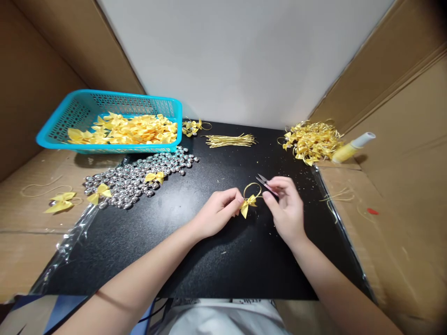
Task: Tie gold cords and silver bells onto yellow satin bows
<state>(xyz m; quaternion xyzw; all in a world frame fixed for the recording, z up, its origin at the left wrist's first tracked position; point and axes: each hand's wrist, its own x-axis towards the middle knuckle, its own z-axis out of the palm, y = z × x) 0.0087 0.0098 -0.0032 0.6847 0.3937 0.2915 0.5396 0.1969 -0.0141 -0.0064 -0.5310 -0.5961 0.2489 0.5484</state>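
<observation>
Near the middle of the black table, my left hand (220, 210) pinches a yellow ribbon bow (248, 204) at its left side. A loop of gold cord (253, 184) rises from the bow, and a cord end points right towards my other hand. My right hand (287, 204) is closed around small scissors (267, 183), their blades pointing up and left, just right of the loop. Its thumb and fingers are close to the cord end; whether they touch it I cannot tell.
A blue basket (125, 149) of yellow bows stands back left, with silver beads (129, 186) before it. Gold cords (230, 140) lie at the back. Finished-looking bows with loops (316, 142) are piled back right, beside a yellow-and-white tube (353, 147). Cardboard (412, 93) walls flank the table (223, 265).
</observation>
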